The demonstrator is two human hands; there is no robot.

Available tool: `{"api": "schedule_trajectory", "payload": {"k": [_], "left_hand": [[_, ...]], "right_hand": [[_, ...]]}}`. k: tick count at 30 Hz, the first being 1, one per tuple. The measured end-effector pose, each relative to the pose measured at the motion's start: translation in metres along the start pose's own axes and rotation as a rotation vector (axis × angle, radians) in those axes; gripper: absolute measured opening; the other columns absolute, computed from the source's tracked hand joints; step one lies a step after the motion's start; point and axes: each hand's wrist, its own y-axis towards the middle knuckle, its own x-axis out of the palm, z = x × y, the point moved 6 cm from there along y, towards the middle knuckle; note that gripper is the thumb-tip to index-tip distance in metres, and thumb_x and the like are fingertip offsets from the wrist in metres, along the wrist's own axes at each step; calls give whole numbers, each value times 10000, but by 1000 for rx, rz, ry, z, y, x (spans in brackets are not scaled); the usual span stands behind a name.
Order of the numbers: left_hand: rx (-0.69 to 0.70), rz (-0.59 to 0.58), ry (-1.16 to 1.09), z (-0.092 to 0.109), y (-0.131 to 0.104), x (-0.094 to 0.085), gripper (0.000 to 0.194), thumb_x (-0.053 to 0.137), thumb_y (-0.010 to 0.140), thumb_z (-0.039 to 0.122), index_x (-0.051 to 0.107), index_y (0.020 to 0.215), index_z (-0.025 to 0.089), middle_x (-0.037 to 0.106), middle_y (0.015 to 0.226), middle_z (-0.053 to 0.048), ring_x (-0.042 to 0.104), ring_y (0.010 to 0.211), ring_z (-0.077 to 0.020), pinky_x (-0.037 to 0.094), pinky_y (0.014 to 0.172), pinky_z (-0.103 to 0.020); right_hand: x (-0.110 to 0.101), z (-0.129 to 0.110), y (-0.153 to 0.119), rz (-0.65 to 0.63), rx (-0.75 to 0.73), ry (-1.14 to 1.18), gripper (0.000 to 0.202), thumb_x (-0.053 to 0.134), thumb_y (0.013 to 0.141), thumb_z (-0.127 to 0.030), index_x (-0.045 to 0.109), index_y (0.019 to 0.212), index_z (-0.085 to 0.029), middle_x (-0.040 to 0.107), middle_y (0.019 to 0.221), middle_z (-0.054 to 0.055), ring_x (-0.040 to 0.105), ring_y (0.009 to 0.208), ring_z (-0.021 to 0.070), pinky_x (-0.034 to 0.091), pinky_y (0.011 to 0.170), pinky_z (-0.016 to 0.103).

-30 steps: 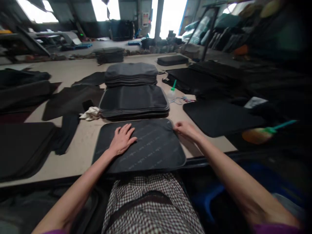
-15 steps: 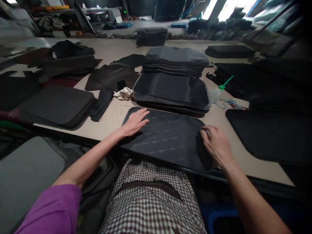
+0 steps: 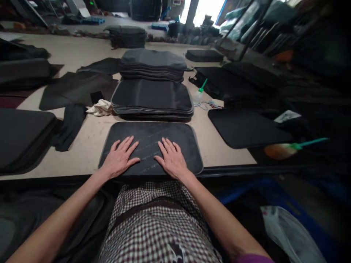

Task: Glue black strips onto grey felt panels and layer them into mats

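Note:
In front of me a black rounded rectangular panel (image 3: 148, 129) with faint rows of printed lettering lies flat at the table's front edge. My left hand (image 3: 120, 157) rests palm down on its left half, fingers spread. On its right half lies my right hand (image 3: 172, 157), also flat with the fingers apart. Neither hand grips anything. Just behind the panel is a stack of similar black panels (image 3: 152, 95), and behind that another stack with a greyer top (image 3: 152, 60).
To the left are a dark stack (image 3: 24, 135), a black cloth strip (image 3: 71, 124) and a crumpled pale cloth (image 3: 101, 108). On the right lie a black panel (image 3: 246, 128), a green-tipped bottle (image 3: 197, 95) and an orange-brown bottle (image 3: 281, 150). The pale table (image 3: 74, 160) ends before my apron.
My right hand has moved from the panel's right edge onto its top. The left hand now lies nearer the front. The panel sits straighter, and my view has turned right.

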Motion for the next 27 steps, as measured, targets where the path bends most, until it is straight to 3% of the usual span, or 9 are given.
{"api": "schedule_trajectory", "payload": {"k": [4, 8, 13, 16, 19, 22, 27], "left_hand": [[-14, 27, 20, -10, -4, 4, 702, 353, 1000, 648, 319, 1603, 292, 238, 1698, -96, 249, 1558, -292, 205, 1232, -541], [-72, 19, 45, -28, -21, 8, 705, 348, 1000, 636, 316, 1606, 278, 238, 1698, -100, 241, 1560, -303, 216, 1225, -554], [-176, 35, 70, -47, -51, 7, 681, 323, 1013, 591, 322, 1602, 249, 261, 1687, -134, 259, 1552, -314, 250, 1202, -564], [-237, 31, 83, -59, -66, 5, 653, 317, 1024, 550, 338, 1592, 227, 278, 1679, -149, 275, 1545, -322, 259, 1195, -570], [-328, 24, 69, -81, -71, -1, 623, 295, 1040, 511, 360, 1574, 197, 321, 1660, -165, 307, 1529, -329, 283, 1183, -572], [-390, 68, -9, -109, -53, -17, 628, 300, 1039, 525, 382, 1548, 166, 415, 1608, -172, 369, 1493, -318, 316, 1180, -526], [-372, 63, -156, -144, 24, -38, 692, 448, 968, 614, 493, 1442, 113, 583, 1425, -194, 520, 1338, -322, 397, 1119, -450]], "right_hand": [[-8, 47, -24, -5, 97, -49, 678, 388, 1075, -583, 344, 1598, -155, 257, 1644, 142, 208, 1528, 271, 182, 1233, 485], [-13, 95, -52, -13, 245, -105, 681, 347, 1079, -564, 330, 1596, -120, 249, 1644, 161, 214, 1525, 288, 191, 1218, 517], [-11, 130, -77, -12, 334, -167, 678, 256, 1087, -530, 282, 1602, -91, 274, 1635, 165, 247, 1512, 276, 209, 1209, 535], [-13, 149, -87, 18, 332, -178, 662, 251, 1079, -516, 346, 1569, -81, 321, 1616, 175, 288, 1493, 299, 275, 1186, 526], [-21, 174, -84, 67, 320, -124, 643, 266, 1069, -523, 447, 1495, -77, 448, 1531, 205, 419, 1412, 335, 380, 1127, 507], [-33, 197, -60, 129, 280, -4, 651, 308, 1054, -547, 508, 1427, -53, 559, 1405, 233, 531, 1304, 354, 426, 1100, 476], [-35, 211, 17, 60, 202, 181, 626, 420, 1003, -582, 533, 1403, -114, 578, 1387, 196, 550, 1274, 360, 424, 1108, 464]]}}
